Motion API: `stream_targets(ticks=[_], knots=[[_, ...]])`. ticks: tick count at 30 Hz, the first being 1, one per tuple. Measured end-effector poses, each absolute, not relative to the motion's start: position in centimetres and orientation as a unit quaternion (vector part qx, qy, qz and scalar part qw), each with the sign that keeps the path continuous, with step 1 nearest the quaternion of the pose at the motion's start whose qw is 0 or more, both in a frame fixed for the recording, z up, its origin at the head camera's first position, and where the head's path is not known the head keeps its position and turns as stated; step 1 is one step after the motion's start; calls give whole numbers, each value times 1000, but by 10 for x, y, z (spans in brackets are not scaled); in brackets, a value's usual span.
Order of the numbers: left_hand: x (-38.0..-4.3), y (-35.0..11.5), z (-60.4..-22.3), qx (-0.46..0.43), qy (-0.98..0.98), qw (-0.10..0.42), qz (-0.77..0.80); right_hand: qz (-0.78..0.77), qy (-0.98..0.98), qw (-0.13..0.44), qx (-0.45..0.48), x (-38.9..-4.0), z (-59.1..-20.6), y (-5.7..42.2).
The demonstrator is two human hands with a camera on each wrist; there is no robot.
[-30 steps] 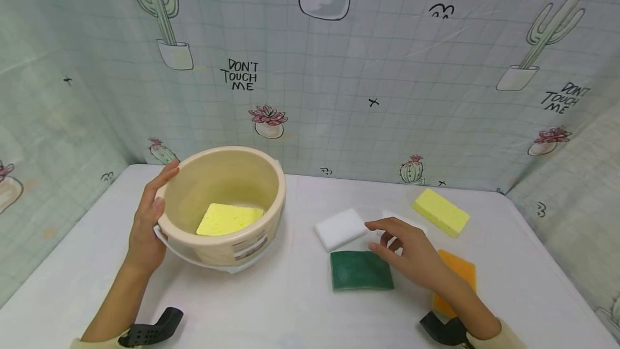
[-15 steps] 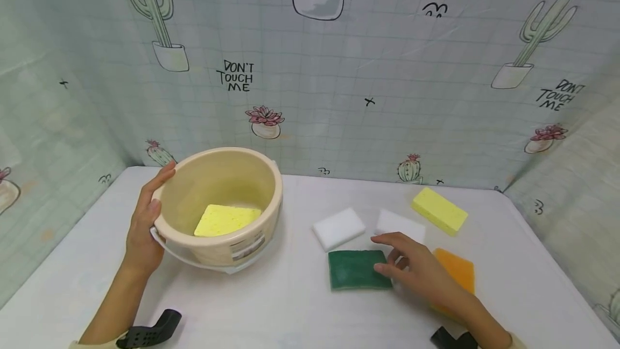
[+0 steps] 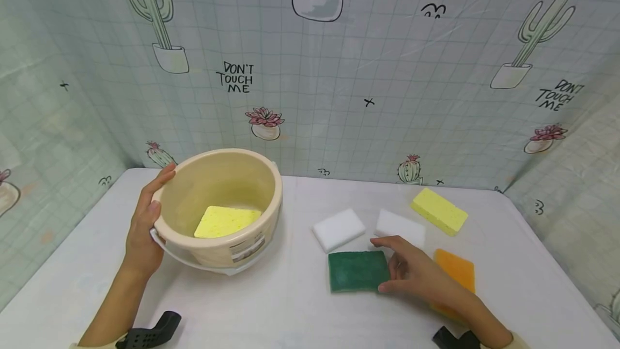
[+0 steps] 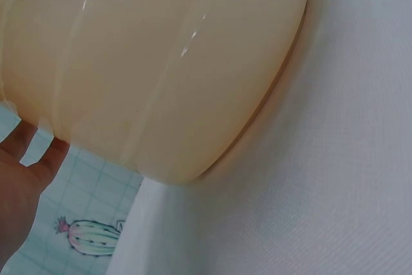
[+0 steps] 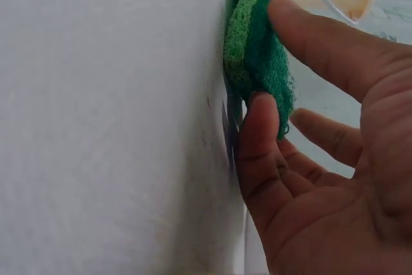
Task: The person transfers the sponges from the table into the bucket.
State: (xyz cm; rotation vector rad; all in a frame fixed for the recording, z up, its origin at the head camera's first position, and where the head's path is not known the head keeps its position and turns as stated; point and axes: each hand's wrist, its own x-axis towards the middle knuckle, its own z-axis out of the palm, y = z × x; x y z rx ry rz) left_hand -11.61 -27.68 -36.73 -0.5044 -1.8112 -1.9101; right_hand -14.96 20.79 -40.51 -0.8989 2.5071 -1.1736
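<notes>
A cream bucket (image 3: 220, 249) with a white handle stands at the left of the table in the head view, a yellow sponge (image 3: 226, 222) inside it. My left hand (image 3: 145, 225) rests along its left outer wall near the rim, fingers extended; in the left wrist view, fingertips touch the wall. My right hand (image 3: 411, 271) is at the right end of a green scouring sponge (image 3: 357, 272). Thumb and index finger are spread apart near its edges. In the right wrist view, a fingertip (image 5: 261, 111) meets the sponge's corner; whether it presses is unclear.
Two white sponges (image 3: 339, 229) lie beyond the green one, the right one partly behind my hand. A yellow sponge (image 3: 439, 211) lies at the back right. An orange sponge (image 3: 457, 269) is partly covered by my right forearm. Patterned cloth hangs behind and beside the table (image 3: 290, 306).
My right hand has come back towards me and down to the green sponge's right end, uncovering more of the right white sponge. The left hand and bucket stay put.
</notes>
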Motion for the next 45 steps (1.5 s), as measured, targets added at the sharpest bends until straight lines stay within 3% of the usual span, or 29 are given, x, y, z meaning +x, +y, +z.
stream_targets(ticks=[9,25,39,45], knots=[[-116,-278,-367,-176,-660,227,-694,-423,815,133,-374,-153,-411,215],[-114,-273,-365,-140,-668,222,-696,-401,835,165,-338,-153,-412,216],[-115,-274,-366,-153,-663,225,-697,-419,813,106,-390,-149,-408,208],[-114,-274,-365,-142,-664,221,-700,-423,816,107,-380,-149,-408,207]])
